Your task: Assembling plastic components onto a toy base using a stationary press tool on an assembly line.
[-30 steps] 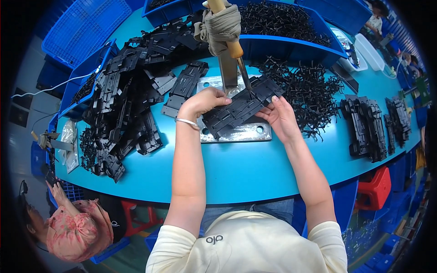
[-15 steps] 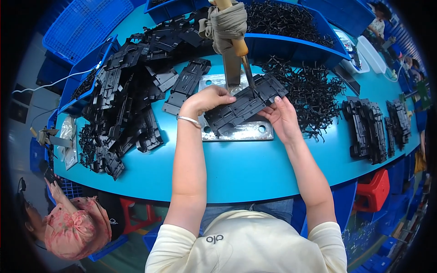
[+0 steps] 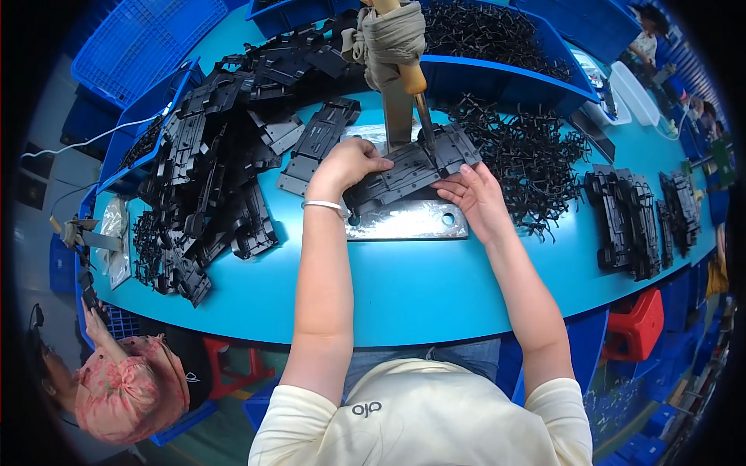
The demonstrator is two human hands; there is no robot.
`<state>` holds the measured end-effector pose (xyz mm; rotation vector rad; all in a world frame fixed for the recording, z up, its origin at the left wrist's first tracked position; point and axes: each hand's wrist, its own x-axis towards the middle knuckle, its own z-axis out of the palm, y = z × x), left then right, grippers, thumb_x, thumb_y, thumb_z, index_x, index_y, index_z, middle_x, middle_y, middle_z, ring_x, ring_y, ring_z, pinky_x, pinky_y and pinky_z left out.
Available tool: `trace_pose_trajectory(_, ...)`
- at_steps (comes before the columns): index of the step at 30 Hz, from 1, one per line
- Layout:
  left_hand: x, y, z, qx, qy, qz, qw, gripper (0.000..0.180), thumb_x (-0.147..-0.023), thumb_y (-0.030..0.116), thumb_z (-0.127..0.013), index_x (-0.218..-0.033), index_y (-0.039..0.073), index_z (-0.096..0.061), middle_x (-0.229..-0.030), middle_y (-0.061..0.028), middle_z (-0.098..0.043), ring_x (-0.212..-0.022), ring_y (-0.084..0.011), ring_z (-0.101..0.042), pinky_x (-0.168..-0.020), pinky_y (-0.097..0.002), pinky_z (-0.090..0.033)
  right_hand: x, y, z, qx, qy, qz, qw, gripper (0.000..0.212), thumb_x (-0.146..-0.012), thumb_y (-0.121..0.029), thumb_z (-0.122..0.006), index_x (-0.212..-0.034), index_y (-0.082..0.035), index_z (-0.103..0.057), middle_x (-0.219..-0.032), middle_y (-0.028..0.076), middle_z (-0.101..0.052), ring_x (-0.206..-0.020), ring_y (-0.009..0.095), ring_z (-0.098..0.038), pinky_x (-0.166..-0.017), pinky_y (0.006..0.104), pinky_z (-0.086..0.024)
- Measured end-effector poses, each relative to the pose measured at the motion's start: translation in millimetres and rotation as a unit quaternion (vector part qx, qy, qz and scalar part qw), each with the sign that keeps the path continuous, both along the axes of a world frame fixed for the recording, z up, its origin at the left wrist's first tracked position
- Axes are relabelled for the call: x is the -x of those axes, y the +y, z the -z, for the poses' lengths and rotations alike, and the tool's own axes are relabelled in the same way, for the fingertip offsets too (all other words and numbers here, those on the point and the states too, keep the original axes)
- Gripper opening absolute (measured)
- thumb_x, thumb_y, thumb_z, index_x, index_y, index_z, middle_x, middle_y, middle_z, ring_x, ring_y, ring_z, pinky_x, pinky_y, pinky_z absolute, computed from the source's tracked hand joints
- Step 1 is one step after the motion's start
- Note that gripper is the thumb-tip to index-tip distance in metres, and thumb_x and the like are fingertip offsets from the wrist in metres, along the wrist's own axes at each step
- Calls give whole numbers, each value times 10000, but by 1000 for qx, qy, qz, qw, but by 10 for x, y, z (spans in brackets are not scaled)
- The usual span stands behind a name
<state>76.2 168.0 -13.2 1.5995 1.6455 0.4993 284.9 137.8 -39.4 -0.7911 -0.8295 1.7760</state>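
A black plastic toy-car chassis (image 3: 400, 177) is held at a slant over a shiny metal plate (image 3: 408, 221). My left hand (image 3: 351, 168) grips its left end, thumb on top. My right hand (image 3: 480, 200) pinches the near edge of its right end, fingers partly underneath. Above it, a soldering iron (image 3: 414, 81) with a yellow handle is tied by grey cloth (image 3: 388, 39) to an upright metal post (image 3: 397, 116). The iron's tip points down at the chassis, right of its middle; whether it touches cannot be seen clearly.
Many chassis lie heaped (image 3: 194, 147) at the left. Small black branching plastic pieces (image 3: 532, 155) are piled at the right, with more in a blue bin (image 3: 497, 74) behind. Chassis stand in rows (image 3: 622, 217) far right. A co-worker (image 3: 132, 388) sits lower left.
The chassis has shifted slightly up and left and turned a little flatter under the iron. Both hands still hold it, and more of the metal plate shows.
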Motion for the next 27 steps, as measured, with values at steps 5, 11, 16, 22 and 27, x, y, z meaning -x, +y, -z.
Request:
trace_pose_trajectory(5,15,0,1,-1,5,-15,1000,300,-572,261,-659,-655,-12,-565,-622,-110,-546,-585,-184,-509,-563,-271,-387,23,-9,12,-13,-3,-2,1000,218,-799,-152,-424,-965,-25,-364,-893,138,-515,-801,233,-536,-692,295,-428)
trace_pose_trajectory(11,-6,-10,-52,12,2,-21,1000,309,-572,258,-661,-680,-17,-572,-638,-109,-556,-597,-184,-521,-588,-261,-393,11,-3,4,-17,10,-2,1000,216,-798,-153,-428,-961,-24,-370,-895,139,-516,-807,236,-536,-694,296,-431)
trace_pose_trajectory(16,-28,-18,-65,10,-16,-32,999,318,-575,253,-661,-687,-31,-569,-644,-115,-557,-606,-184,-526,-596,-262,-396,-5,6,19,-16,15,-3,1000,225,-797,-163,-434,-958,-19,-371,-888,148,-517,-809,240,-535,-697,296,-435)
trace_pose_trajectory(22,-51,-25,-108,0,1,-39,999,330,-575,247,-662,-706,-41,-568,-634,-116,-553,-590,-181,-522,-583,-265,-399,-16,28,22,-8,34,0,999,218,-798,-156,-430,-952,-14,-372,-884,155,-517,-814,244,-532,-704,305,-435)
trace_pose_trajectory(27,-42,-27,-107,-3,-4,-42,999,319,-576,238,-660,-702,-41,-568,-624,-111,-547,-571,-172,-517,-573,-259,-401,5,20,-15,4,40,4,999,198,-784,-169,-454,-895,-11,-406,-833,150,-522,-803,254,-532,-702,326,-440)
